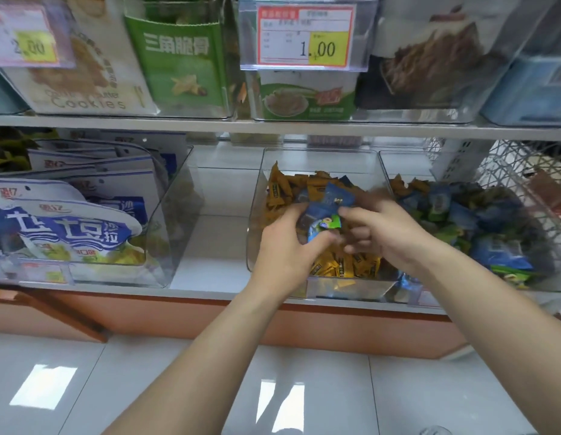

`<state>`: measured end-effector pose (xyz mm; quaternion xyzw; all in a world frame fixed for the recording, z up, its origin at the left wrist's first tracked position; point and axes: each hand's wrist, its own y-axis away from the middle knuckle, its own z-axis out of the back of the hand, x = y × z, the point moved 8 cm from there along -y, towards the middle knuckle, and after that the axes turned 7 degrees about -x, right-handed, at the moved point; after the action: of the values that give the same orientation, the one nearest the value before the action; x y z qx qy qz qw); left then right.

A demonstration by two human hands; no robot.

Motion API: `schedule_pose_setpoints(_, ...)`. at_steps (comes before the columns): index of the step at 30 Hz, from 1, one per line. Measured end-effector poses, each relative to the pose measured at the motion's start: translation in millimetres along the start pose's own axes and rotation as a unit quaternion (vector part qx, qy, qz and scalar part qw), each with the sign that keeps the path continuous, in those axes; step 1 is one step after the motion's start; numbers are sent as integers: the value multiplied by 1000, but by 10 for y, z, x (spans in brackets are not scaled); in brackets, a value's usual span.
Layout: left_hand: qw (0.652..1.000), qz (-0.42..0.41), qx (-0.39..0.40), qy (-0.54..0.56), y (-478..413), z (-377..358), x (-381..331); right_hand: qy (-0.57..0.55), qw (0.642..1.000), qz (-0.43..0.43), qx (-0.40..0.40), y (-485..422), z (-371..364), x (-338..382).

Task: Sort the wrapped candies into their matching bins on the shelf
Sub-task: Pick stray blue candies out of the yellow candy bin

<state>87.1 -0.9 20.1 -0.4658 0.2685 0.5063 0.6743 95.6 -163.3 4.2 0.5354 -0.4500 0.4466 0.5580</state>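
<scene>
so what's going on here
A person is sorting candies at a shop shelf. Both hands are over the middle bin of orange candies. The left hand grips a bunch of blue and green candies just above them. The right hand reaches the same bunch, its grip too blurred to tell. The right bin holds mostly blue and green ones, so they probably go there.

Orange-yellow candies (345, 265) fill the clear bin (257, 215); blue and green candies (323, 211) on top.

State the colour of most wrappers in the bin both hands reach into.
Mostly orange-yellow wrappers, shown in the head view.
</scene>
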Motion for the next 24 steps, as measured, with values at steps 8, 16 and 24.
schedule_pose_setpoints(8,999,-10,-16,-39,118,-279,-422,-113,994,3,-1,389,256,66)
schedule_pose_setpoints(16,994,-47,94,13,-90,-1083,-981,-136,972,88,-172,403,1346,178)
schedule_pose_setpoints(24,973,-58,137,-177,-386,-1010,-510,350,828,240,-365,499,2096,366)
